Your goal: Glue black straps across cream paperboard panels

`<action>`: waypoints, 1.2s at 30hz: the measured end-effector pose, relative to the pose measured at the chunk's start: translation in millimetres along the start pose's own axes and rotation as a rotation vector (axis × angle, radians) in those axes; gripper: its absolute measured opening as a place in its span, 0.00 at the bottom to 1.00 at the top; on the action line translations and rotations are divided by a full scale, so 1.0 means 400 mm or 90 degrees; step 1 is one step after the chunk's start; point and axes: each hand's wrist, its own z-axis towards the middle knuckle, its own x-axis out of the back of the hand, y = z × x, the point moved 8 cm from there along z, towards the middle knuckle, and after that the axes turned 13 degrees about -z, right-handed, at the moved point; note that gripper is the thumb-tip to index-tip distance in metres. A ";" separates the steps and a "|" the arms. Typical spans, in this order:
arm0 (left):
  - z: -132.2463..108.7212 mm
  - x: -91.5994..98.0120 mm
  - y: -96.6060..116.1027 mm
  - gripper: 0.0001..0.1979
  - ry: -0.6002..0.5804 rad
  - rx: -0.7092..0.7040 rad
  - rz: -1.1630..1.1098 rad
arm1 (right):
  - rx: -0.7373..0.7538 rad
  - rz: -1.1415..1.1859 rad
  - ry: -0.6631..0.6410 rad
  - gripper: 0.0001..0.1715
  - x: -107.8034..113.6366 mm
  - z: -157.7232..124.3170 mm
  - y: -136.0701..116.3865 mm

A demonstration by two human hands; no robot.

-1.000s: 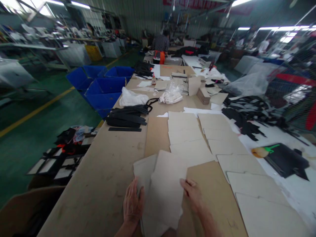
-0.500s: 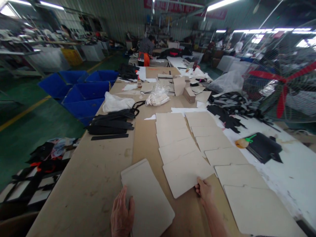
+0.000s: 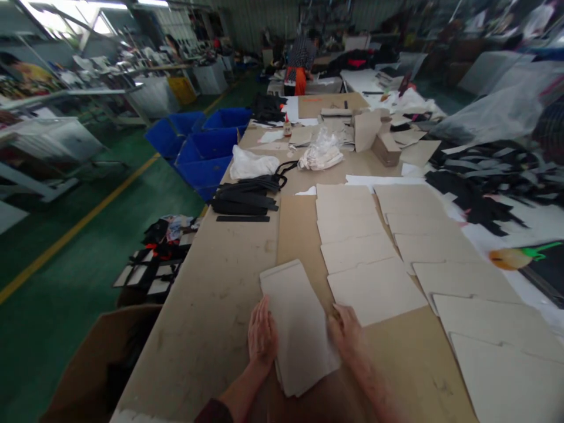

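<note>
A stack of grey cardboard sheets [image 3: 297, 323] lies on the long brown table [image 3: 211, 299] close to me. My left hand [image 3: 262, 338] rests flat along the stack's left edge, fingers stretched out. On the stack's right edge sits my right hand [image 3: 348, 341], its fingers curled against the sheets; whether it grips the top one I cannot tell. Two overlapping rows of the same grey sheets [image 3: 365, 241] run away from me to the right of the stack.
Black straps [image 3: 247, 200] and a white bag [image 3: 251, 163] lie further up the table, with boxes and paper beyond. Blue bins [image 3: 202, 150] stand on the green floor at left. An open carton [image 3: 101, 364] is at lower left. A person works at the far end.
My right hand left the sheet it laid at the near end of the row and came back to the stack's right edge. My left hand stayed on the stack. The camera swung left.
</note>
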 end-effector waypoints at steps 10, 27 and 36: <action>0.001 0.000 0.009 0.23 -0.005 0.010 0.002 | 0.089 -0.243 -0.004 0.24 -0.108 0.028 -0.145; 0.011 -0.002 0.009 0.24 -0.011 0.016 0.013 | -0.052 -0.021 -0.073 0.13 -0.100 0.024 -0.169; 0.031 -0.012 0.013 0.28 -0.027 -0.025 0.072 | -0.217 0.214 -0.015 0.26 0.059 0.005 0.044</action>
